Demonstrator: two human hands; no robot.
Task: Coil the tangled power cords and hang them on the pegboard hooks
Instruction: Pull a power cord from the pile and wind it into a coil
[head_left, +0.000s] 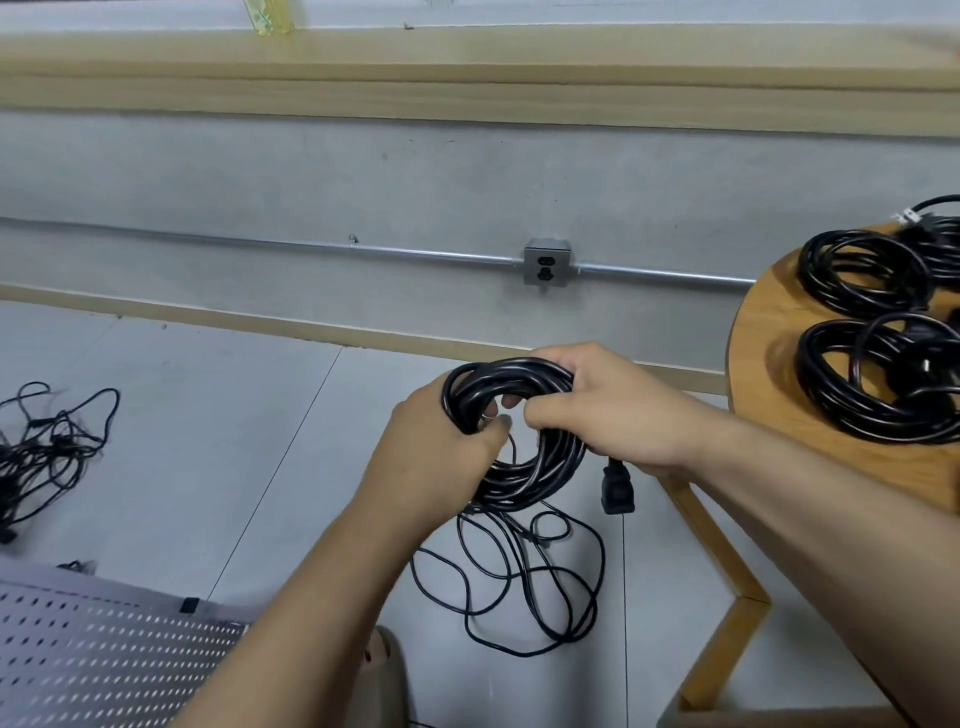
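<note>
A thick black power cord wound into a coil (524, 467) hangs in the air in front of me. My left hand (434, 457) grips the coil's left side. My right hand (608, 410) grips its right side, fingers curled round the strands. A black plug (615, 488) dangles below my right hand. A thin loose cord (519, 587) lies in loops on the floor under the coil. A tangled pile of thin cords (47, 441) lies on the floor at the far left. The grey pegboard (104, 654) is at the bottom left.
A round wooden table (769, 332) at the right carries coiled black cords (862, 275), with another coil (878, 384) nearer me. A wall socket (545, 262) on a metal conduit sits on the grey wall. A foot in a sandal (387, 654) shows beside the pegboard.
</note>
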